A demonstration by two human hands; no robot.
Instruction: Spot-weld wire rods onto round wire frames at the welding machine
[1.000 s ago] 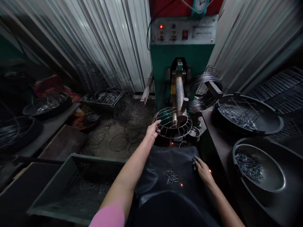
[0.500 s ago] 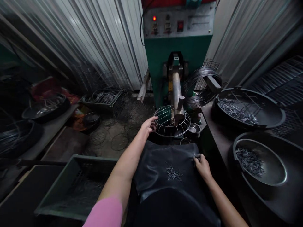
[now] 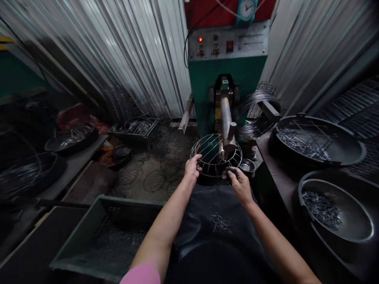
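We are stretching both arms forward over the apron (image 3: 204,205) on our lap. Our left hand (image 3: 192,167) is curling its fingers over the left side of the top ring of the basket (image 3: 216,156) and is closing on it. Our right hand (image 3: 238,183) is gripping the near right side of the same basket, with the fingers bent around its wires. The basket is made of round wire and is sitting just beyond the far edge of the apron.

The rod (image 3: 225,114) of the green machine (image 3: 226,71) is sloping down toward us, and its end is standing inside the basket, between our two hands. A coil (image 3: 256,114) of wire is hanging to the right of the rod. A small bowl (image 3: 248,166) is lying just right of the basket.

Some wire bits (image 3: 221,224) are lying in the middle of the apron. On the bench (image 3: 266,157) at the right, a pan (image 3: 363,152) at the far edge is holding long wires. A bowl (image 3: 325,180) at the near edge is holding short bits. A crate (image 3: 130,200) at our left is holding more thin wires, which are too dark for us to tell apart.
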